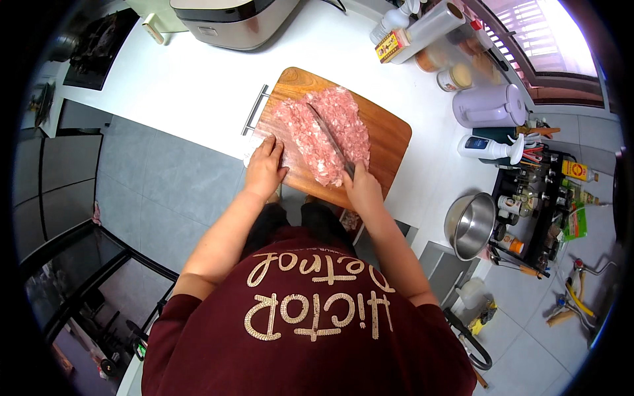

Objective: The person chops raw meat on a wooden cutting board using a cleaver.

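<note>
A wooden cutting board (386, 142) lies on the white counter, with a broad layer of pink minced meat (345, 115) spread over its middle. My right hand (363, 190) is wrapped round the dark handle of a kitchen knife (325, 127). The blade points away and to the left, lying across the meat; I cannot tell how deep it sits. My left hand (265, 164) rests on the board's near left edge, fingers stretched out and apart from the meat. Something pale and thin shows beside that hand; its kind is unclear.
A silver and black countertop appliance (228, 25) stands at the far left. Along the right are a lilac kettle (487, 105), a white spray bottle (489, 148), a steel bowl (470, 226) and a rack of jars (528, 198). A metal drawer handle (255, 111) juts out by the board.
</note>
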`<state>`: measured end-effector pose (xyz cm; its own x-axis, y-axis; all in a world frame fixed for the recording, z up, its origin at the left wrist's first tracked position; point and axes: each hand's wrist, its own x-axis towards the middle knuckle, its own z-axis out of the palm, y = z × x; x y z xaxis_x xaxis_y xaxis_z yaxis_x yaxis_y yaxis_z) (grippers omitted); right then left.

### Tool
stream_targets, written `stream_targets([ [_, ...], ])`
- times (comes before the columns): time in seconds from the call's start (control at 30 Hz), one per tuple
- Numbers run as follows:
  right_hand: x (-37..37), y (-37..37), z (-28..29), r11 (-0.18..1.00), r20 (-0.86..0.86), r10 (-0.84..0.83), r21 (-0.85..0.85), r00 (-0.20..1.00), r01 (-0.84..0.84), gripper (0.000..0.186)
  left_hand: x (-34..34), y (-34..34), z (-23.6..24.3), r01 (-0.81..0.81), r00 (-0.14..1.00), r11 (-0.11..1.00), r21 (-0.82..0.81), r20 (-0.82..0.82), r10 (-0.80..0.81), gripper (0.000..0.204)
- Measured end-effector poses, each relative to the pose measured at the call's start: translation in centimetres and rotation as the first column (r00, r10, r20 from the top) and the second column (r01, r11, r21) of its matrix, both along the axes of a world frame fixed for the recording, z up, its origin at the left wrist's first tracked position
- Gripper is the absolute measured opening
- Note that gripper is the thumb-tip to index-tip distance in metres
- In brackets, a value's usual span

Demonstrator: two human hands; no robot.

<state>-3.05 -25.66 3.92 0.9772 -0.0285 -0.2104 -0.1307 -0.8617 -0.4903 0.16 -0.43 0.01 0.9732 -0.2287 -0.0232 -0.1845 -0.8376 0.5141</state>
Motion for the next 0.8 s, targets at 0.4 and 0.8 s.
stream_targets([
  [0.4,-6.2,-1.9,0.9,0.916,-0.129,0.37,-0.117,0.92,-0.384,0.033,0.1,2.1,-2.2,-0.075,0.995,0.958,-0.276,-0.084,0.053,0.058],
  [0.8,0.3,-3.6,2.5,0.986,0.007,0.127,-0.108,0.992,-0.126,0.035,0.1,1.9,-2.0,-0.076,0.996,0.971,-0.225,-0.058,0.065,0.055],
])
